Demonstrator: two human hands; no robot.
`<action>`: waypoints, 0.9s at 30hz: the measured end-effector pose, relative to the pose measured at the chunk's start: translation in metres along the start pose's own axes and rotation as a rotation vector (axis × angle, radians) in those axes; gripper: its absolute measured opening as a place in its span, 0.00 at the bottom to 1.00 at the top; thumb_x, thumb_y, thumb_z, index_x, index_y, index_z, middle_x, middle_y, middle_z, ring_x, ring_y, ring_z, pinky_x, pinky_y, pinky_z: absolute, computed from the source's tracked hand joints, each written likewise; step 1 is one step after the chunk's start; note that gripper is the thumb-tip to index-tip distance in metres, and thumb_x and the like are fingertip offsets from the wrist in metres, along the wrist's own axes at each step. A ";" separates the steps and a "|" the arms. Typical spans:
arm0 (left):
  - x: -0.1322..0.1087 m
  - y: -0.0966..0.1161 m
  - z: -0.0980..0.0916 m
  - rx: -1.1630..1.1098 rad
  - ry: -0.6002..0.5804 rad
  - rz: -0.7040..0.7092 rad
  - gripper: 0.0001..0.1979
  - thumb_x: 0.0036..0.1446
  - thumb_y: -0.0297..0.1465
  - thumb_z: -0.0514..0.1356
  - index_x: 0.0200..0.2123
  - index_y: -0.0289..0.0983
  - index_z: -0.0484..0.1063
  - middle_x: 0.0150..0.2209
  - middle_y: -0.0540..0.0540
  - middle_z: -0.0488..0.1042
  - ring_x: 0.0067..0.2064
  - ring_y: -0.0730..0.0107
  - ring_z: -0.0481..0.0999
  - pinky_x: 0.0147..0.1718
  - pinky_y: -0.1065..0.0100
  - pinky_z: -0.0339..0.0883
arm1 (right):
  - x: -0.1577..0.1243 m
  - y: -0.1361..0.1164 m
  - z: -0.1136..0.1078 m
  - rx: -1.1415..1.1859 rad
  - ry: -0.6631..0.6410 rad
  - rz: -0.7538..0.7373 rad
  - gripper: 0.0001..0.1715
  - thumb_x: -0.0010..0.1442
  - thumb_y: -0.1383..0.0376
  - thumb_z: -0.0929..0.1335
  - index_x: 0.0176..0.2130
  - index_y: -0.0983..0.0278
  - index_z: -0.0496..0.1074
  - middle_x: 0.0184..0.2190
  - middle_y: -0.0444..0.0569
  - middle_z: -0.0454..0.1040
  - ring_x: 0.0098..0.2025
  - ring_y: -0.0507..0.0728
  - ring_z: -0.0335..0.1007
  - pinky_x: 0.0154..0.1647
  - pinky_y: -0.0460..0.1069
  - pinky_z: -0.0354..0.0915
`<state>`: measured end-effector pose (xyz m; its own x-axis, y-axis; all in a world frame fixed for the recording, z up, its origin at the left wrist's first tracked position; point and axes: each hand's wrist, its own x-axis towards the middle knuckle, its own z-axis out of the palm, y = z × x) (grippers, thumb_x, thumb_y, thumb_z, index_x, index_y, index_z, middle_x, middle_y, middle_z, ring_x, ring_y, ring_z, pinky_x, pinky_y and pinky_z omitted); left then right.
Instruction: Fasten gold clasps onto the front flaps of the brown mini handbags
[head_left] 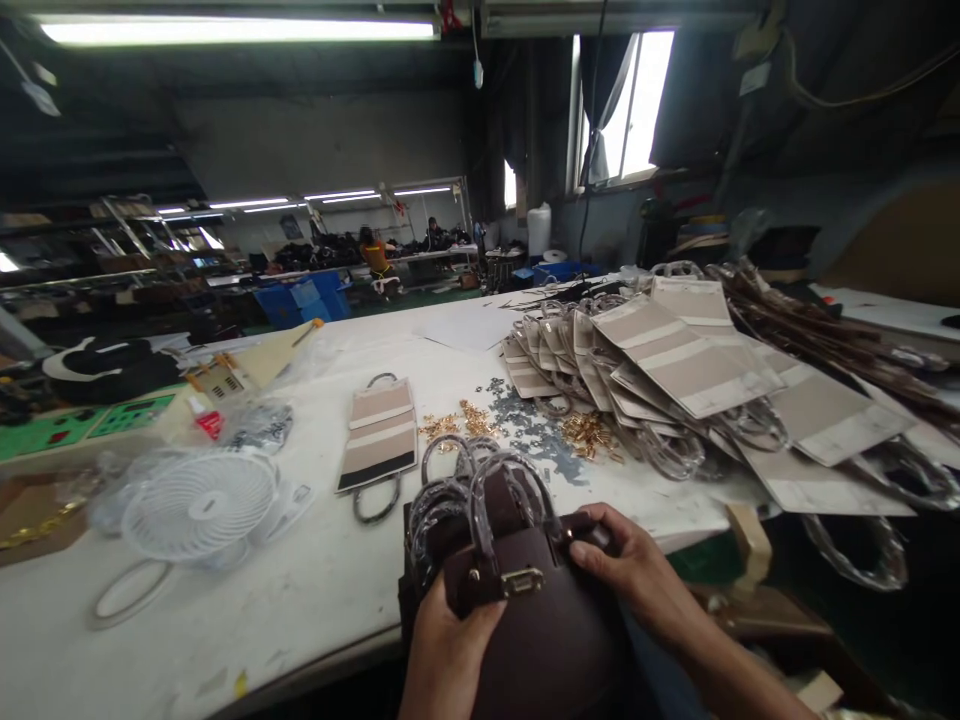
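A dark brown handbag (551, 625) with a gold clasp plate (523, 581) is at the table's front edge. My left hand (454, 640) grips the left end of its strap, thumb beside the clasp. My right hand (619, 555) pinches the strap's right end between thumb and fingers. Plastic-wrapped handles (517, 470) stand up from the bag and from others just behind it. Beyond them lie gold hardware pieces (589, 437), small dark metal pieces (525, 415) and a beige panel with handles (380, 433).
A white fan (202, 505) and plastic bags lie on the left of the white table (315, 600). Beige panels (690, 350) with wrapped handles are heaped on the right. A person (375, 252) sits far back.
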<state>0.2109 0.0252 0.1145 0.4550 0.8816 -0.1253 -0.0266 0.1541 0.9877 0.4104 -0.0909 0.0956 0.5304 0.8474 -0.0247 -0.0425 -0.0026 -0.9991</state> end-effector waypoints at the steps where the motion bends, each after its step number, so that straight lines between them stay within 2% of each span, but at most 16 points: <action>1: 0.008 -0.003 -0.001 0.026 0.016 0.014 0.31 0.46 0.51 0.72 0.47 0.36 0.79 0.45 0.41 0.83 0.51 0.47 0.79 0.52 0.57 0.72 | 0.004 0.000 -0.004 -0.039 0.001 0.007 0.29 0.54 0.46 0.77 0.47 0.60 0.74 0.34 0.45 0.75 0.36 0.57 0.69 0.34 0.48 0.63; 2: 0.016 -0.008 -0.002 0.046 0.033 0.021 0.31 0.48 0.52 0.70 0.48 0.36 0.78 0.46 0.41 0.82 0.52 0.47 0.79 0.53 0.58 0.71 | 0.008 0.000 -0.009 -0.082 -0.008 0.019 0.33 0.55 0.45 0.76 0.53 0.60 0.73 0.35 0.46 0.75 0.36 0.58 0.71 0.35 0.49 0.65; 4: 0.031 -0.019 -0.007 0.065 0.076 0.015 0.32 0.54 0.54 0.66 0.51 0.36 0.77 0.51 0.41 0.81 0.56 0.48 0.76 0.57 0.57 0.67 | 0.018 -0.002 -0.025 -0.156 -0.039 0.057 0.44 0.58 0.43 0.73 0.65 0.60 0.65 0.37 0.48 0.77 0.38 0.60 0.74 0.35 0.52 0.69; 6: 0.043 -0.031 -0.013 0.064 0.116 0.011 0.31 0.57 0.54 0.63 0.54 0.37 0.76 0.57 0.41 0.77 0.62 0.48 0.70 0.62 0.57 0.62 | 0.031 -0.003 -0.044 -0.221 -0.022 0.093 0.49 0.60 0.41 0.70 0.70 0.61 0.57 0.38 0.50 0.78 0.39 0.63 0.77 0.35 0.54 0.72; 8: 0.049 -0.040 -0.019 0.077 0.126 0.018 0.31 0.59 0.54 0.62 0.56 0.37 0.75 0.61 0.41 0.74 0.67 0.48 0.65 0.65 0.56 0.59 | 0.050 -0.003 -0.062 -0.297 0.080 0.075 0.46 0.60 0.41 0.69 0.67 0.63 0.62 0.39 0.52 0.79 0.40 0.64 0.79 0.36 0.55 0.74; 11: 0.055 -0.044 -0.021 0.107 0.125 0.045 0.31 0.60 0.53 0.61 0.56 0.36 0.76 0.62 0.40 0.73 0.67 0.45 0.64 0.64 0.54 0.59 | 0.087 0.000 -0.072 -0.406 0.216 -0.026 0.35 0.61 0.43 0.69 0.55 0.64 0.75 0.42 0.55 0.80 0.42 0.64 0.79 0.37 0.54 0.75; 13: 0.060 -0.041 -0.020 0.126 0.140 0.064 0.31 0.61 0.54 0.60 0.55 0.36 0.77 0.61 0.40 0.74 0.66 0.45 0.65 0.64 0.53 0.60 | 0.118 0.003 -0.065 -0.478 0.200 -0.093 0.28 0.62 0.45 0.69 0.49 0.63 0.78 0.43 0.53 0.81 0.42 0.63 0.79 0.38 0.53 0.75; 15: 0.068 -0.036 -0.019 0.149 0.140 0.072 0.30 0.61 0.54 0.59 0.54 0.37 0.78 0.59 0.41 0.75 0.66 0.45 0.66 0.65 0.53 0.59 | 0.153 0.006 -0.048 -0.606 0.124 -0.155 0.23 0.62 0.49 0.69 0.46 0.62 0.80 0.41 0.51 0.82 0.41 0.61 0.79 0.41 0.52 0.74; 18: 0.083 -0.031 -0.019 0.170 0.140 0.064 0.29 0.60 0.54 0.60 0.52 0.38 0.79 0.56 0.42 0.78 0.64 0.45 0.68 0.64 0.52 0.60 | 0.207 0.013 -0.016 -0.849 0.017 -0.210 0.15 0.63 0.58 0.70 0.46 0.61 0.81 0.44 0.49 0.82 0.43 0.59 0.79 0.48 0.50 0.71; 21: 0.094 -0.031 -0.023 0.170 0.141 0.034 0.29 0.60 0.54 0.60 0.51 0.38 0.79 0.54 0.42 0.79 0.60 0.45 0.73 0.61 0.53 0.65 | 0.254 0.025 0.013 -0.969 -0.004 -0.197 0.16 0.61 0.62 0.71 0.48 0.60 0.81 0.50 0.49 0.81 0.46 0.59 0.78 0.51 0.50 0.69; 24: 0.096 -0.032 -0.026 0.172 0.122 -0.005 0.29 0.60 0.54 0.60 0.52 0.38 0.79 0.54 0.42 0.79 0.59 0.46 0.74 0.59 0.54 0.67 | 0.284 0.042 0.036 -1.030 -0.007 -0.166 0.19 0.60 0.59 0.72 0.51 0.57 0.80 0.55 0.51 0.77 0.52 0.62 0.75 0.51 0.52 0.68; 27: 0.092 -0.028 -0.027 0.169 0.105 -0.038 0.30 0.60 0.54 0.59 0.52 0.37 0.79 0.54 0.41 0.79 0.60 0.47 0.74 0.60 0.54 0.66 | 0.298 0.056 0.051 -1.092 -0.029 -0.126 0.17 0.60 0.57 0.72 0.49 0.55 0.81 0.52 0.51 0.78 0.51 0.64 0.75 0.48 0.53 0.67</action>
<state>0.2299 0.1141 0.0728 0.3572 0.9196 -0.1635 0.1426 0.1193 0.9826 0.5229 0.1889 0.0339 0.4573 0.8869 0.0662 0.7902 -0.3711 -0.4877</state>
